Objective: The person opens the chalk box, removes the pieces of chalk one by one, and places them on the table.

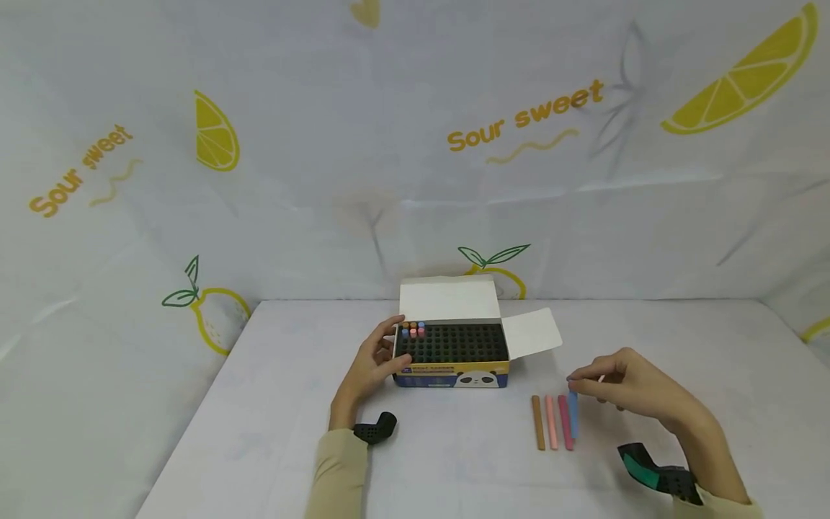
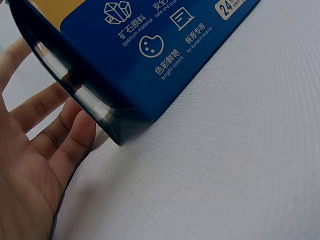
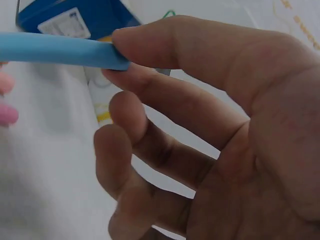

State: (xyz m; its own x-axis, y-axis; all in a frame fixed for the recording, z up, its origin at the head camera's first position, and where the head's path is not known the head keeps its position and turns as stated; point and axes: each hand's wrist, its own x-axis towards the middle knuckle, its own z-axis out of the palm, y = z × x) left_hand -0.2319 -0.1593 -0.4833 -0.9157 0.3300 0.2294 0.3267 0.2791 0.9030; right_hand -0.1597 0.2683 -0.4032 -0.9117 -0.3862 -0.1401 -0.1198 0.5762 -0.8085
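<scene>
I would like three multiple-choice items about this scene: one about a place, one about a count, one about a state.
1. Where do the chalk sticks outside the box lie?
A. right of the box
B. behind the box
C. on the lid

2. How many sticks are there outside the box, counting the blue one?
A. two
B. four
C. six

3. What does the right hand do?
A. rests flat
B. pinches the blue chalk
C. holds the box

Key: 1 A, the row of sticks lies right of the box. 2 B, brown, two pink, blue. 3 B, the right hand pinches the blue chalk.

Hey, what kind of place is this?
Probably a staged recording booth, not a real room: a white table walled by lemon-print cloth, with only a chalk box and loose chalks.
</scene>
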